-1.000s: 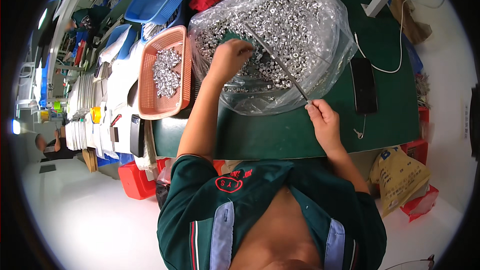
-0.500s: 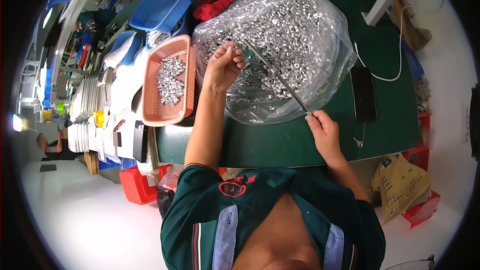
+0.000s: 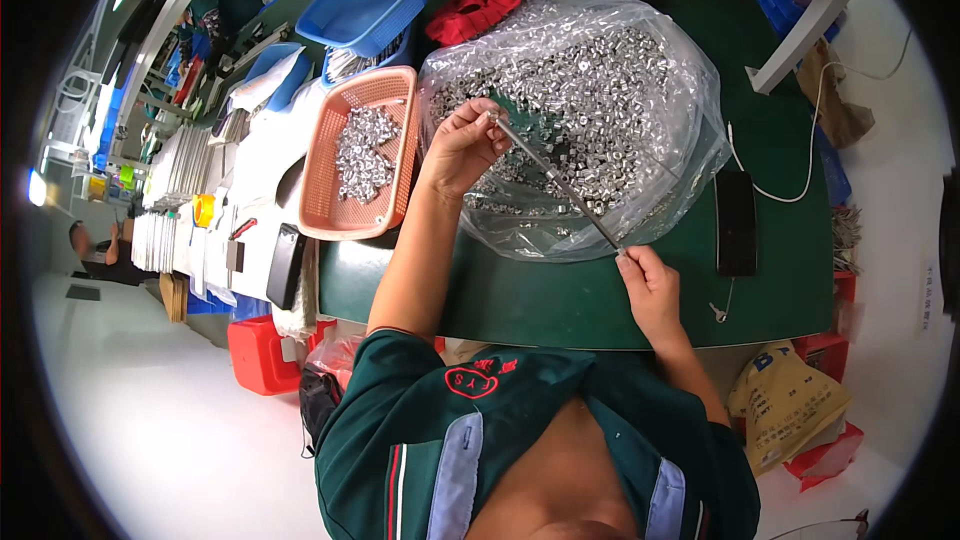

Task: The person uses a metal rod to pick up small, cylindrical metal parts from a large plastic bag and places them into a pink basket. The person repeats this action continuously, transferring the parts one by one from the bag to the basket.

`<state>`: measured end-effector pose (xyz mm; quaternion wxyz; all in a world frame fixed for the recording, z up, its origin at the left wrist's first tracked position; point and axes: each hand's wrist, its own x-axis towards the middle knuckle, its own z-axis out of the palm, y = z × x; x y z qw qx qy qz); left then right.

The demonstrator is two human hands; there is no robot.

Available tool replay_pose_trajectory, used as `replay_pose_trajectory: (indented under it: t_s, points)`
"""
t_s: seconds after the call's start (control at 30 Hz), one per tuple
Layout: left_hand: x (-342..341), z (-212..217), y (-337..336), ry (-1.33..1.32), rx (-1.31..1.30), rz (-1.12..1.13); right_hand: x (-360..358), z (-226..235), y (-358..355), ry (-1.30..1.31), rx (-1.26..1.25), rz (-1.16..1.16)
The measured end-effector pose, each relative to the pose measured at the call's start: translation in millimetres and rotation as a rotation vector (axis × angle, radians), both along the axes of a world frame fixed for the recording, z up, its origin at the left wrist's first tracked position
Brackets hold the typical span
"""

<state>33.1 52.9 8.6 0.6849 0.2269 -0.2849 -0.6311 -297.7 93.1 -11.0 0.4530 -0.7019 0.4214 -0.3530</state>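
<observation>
A thin metal rod (image 3: 560, 183) slants between my hands, above a clear plastic bag (image 3: 700, 140) spread on the table. My right hand (image 3: 652, 292) is closed round the rod's near end. At its far end my left hand (image 3: 466, 152) pinches with thumb and fingers, where a small metal piece (image 3: 492, 118) shows at the fingertips, touching the rod's tip; its shape is mostly hidden. Under the rod, many small shiny metal pieces (image 3: 620, 80) that look like short sleeves or nuts lie in the opened bag. More metal pieces (image 3: 365, 152) fill part of a pink plastic basket (image 3: 312, 205) left of my left hand.
The green table (image 3: 480, 305) curves before me. Behind the pink basket stand blue baskets (image 3: 365, 10) and a red cloth (image 3: 485, 0). On the right lie a black phone (image 3: 735, 225), a white cable (image 3: 790, 198) and a metal post (image 3: 795, 35). Paper stacks (image 3: 180, 175) stand left.
My left fingers have come to the rod's far tip, from slightly apart before. The right hand keeps its grip on the rod. The whole view has shifted a little.
</observation>
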Motion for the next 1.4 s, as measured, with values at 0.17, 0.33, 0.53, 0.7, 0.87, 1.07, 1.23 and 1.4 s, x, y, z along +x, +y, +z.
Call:
replay_pose_trajectory:
  t_s: [0.17, 0.33, 0.53, 0.7, 0.87, 1.07, 1.23, 1.4]
  points:
    - [9.6, 11.1, 6.2, -0.227, 0.054, 0.056, 0.2, -7.2, -0.8, 0.041, -0.072, 0.002]
    - [9.0, 17.9, 13.0, -0.348, 0.068, 0.12, 0.0, -6.4, -1.9, 0.024, -0.105, -0.013]
    - [7.4, 27.4, 11.6, -0.355, 0.073, 0.155, 0.5, -5.0, -1.9, 0.015, -0.095, -0.016]
    - [9.1, 30.0, 13.1, -0.477, 0.144, 0.161, 1.0, -3.4, -0.1, 0.033, -0.142, 0.006]
    - [12.4, 34.0, 15.6, -0.426, 0.089, 0.175, -0.9, -4.5, -1.5, 0.0, -0.105, 0.013]
    - [9.8, 32.9, 13.6, -0.475, 0.056, 0.14, -2.4, -6.0, -3.1, -0.035, -0.066, -0.004]
    - [6.2, 36.5, 13.6, -0.386, 0.066, 0.181, -2.2, -4.3, -3.2, -0.042, -0.066, -0.001]
    - [7.7, 37.5, 14.8, -0.465, 0.061, 0.155, -0.1, -2.1, -1.8, -0.025, -0.12, 0.002]
